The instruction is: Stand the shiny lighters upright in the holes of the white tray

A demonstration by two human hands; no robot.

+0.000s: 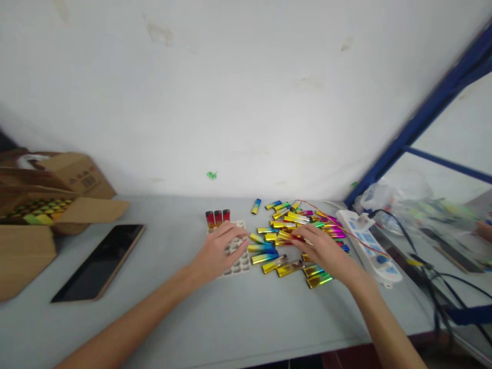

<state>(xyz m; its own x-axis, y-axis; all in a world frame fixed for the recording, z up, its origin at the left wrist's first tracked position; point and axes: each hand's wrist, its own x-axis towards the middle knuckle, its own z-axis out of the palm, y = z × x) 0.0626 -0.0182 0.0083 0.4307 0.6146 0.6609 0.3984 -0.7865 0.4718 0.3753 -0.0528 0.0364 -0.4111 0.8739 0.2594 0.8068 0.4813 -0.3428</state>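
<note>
A white tray point(241, 262) with rows of small compartments lies on the grey table. Three red lighters point(218, 218) with black tops stand side by side at its back left. My left hand point(221, 251) is over the tray, its fingers bent; whatever may be between the fingertips is too small to tell. To the right, many shiny lighters point(274, 263) in yellow, blue, green and magenta lie loose in a pile. My right hand point(321, 248) reaches into that pile, thumb and fingers close around a red lighter point(296, 238).
At the left are an open cardboard box point(86, 177) holding rows of yellow-green items and a dark tablet point(100, 264). Right of the pile lie a white power strip point(369, 248) and cables. A blue frame point(407, 133) rises beyond; part of a person's hand point(484, 230) shows at the right edge.
</note>
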